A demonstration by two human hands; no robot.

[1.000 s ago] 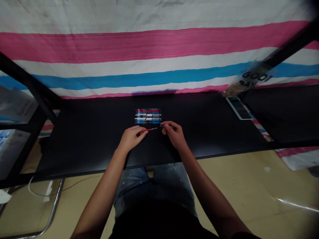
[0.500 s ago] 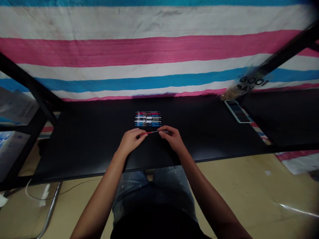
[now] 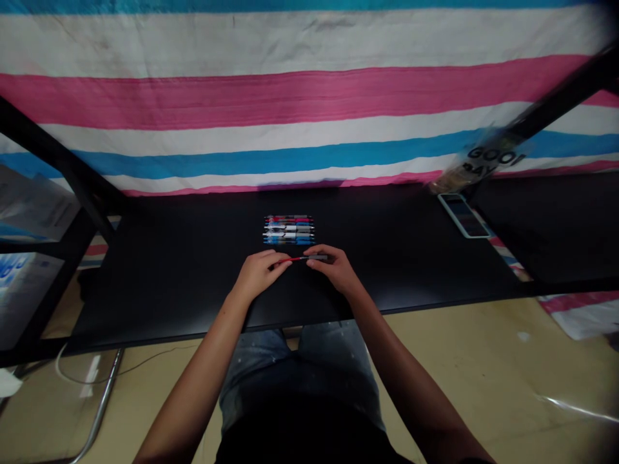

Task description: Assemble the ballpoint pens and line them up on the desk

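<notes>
Holding red-grey pen (image 3: 304,258) — left hand (image 3: 258,272), right hand (image 3: 336,269): grip clenched | black desk (image 3: 159,303) | striped tarp (image 3: 290,103) behind

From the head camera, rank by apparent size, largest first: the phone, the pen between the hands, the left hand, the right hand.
Left hand and right hand: alike, unranked, and nearer the camera. Then the phone. Smallest, the red and grey pen.

Makeshift work booth, maybe workshop: black desk (image 3: 159,296) on dark frame (image 3: 62,148), striped tarpaulin (image 3: 290,103) backdrop, bare beige floor (image 3: 483,361).
</notes>
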